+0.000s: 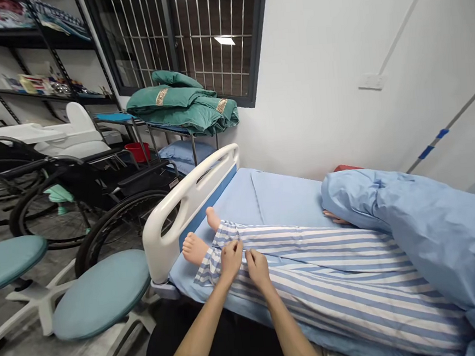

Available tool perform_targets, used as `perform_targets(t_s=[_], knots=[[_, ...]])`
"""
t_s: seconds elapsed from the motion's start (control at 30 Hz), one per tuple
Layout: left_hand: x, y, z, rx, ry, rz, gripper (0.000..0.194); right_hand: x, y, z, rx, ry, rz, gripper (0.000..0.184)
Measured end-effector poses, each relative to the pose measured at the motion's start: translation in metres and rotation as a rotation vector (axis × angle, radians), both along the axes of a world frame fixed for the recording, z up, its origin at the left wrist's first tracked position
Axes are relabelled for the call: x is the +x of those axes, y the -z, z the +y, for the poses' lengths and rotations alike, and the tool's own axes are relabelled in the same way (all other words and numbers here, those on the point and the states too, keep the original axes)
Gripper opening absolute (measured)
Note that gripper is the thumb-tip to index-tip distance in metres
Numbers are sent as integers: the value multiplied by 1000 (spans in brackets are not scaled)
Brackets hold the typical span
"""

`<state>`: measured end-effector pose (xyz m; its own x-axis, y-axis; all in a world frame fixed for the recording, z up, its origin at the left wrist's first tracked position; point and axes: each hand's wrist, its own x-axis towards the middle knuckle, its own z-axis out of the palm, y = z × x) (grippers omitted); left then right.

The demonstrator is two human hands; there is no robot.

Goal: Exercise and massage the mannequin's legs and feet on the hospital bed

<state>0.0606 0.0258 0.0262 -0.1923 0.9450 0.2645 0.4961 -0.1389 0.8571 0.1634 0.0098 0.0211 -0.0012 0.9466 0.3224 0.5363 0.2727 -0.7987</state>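
The trousers (336, 280) are striped (blue and white).

Bright, even indoor light; white lamp reflections (225, 40) glare in the dark window (171, 40); wide-angle distortion stretches the left-edge stool (9, 263).

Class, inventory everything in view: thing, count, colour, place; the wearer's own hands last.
Striped trousers: one pair, blue-white, centre
Sheet: one, light blue, beneath trousers
Footboard: one, white-blue, centre left
Feet: two, bare, by footboard
Quilt: one, light blue, right
Partly covered hand: one, quilt's edge
Window: one, dark-framed, top
Green bedding: one pile, green, below window
Blue bedding: one stack, blue, underneath
Wheelchairs: at least two, black, left
White chair parts: uncounted, white, left
Bucket: one, red, behind wheelchairs
Stools: two, teal, lower left
Shelving: one, black, upper left
Pole: one, grey-blue, right
Left hand: one, bare, closed on trousers
Right hand: one, bare, closed on trousers
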Motion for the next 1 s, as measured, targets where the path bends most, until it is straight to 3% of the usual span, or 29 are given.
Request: perform_targets(t_s=[0.1,0.2,0.4,0.47,0.63,0.83,1.0], knots=[[20,1,-5,-16,71,-18,36,18,-15,-4,-1,16,121,38],[34,1,-8,-68,53,85,35,45,-28,-15,51,38,83,37],[78,-13,-17,-14,200,-43,42,82,-16,-26,31,140,108,41],[95,-12,-22,-35,238,-76,41,92,-18,-28,15,150,159,41],[121,-11,-31,-69,191,-143,41,126,-22,-42,-2,187,198,41],[150,-25,-28,-182,355,-364,43,154,-20,-60,51,225,111,40],[183,-37,-26,-149,422,-431,41,187,-24,-72,82,333,78,39]])
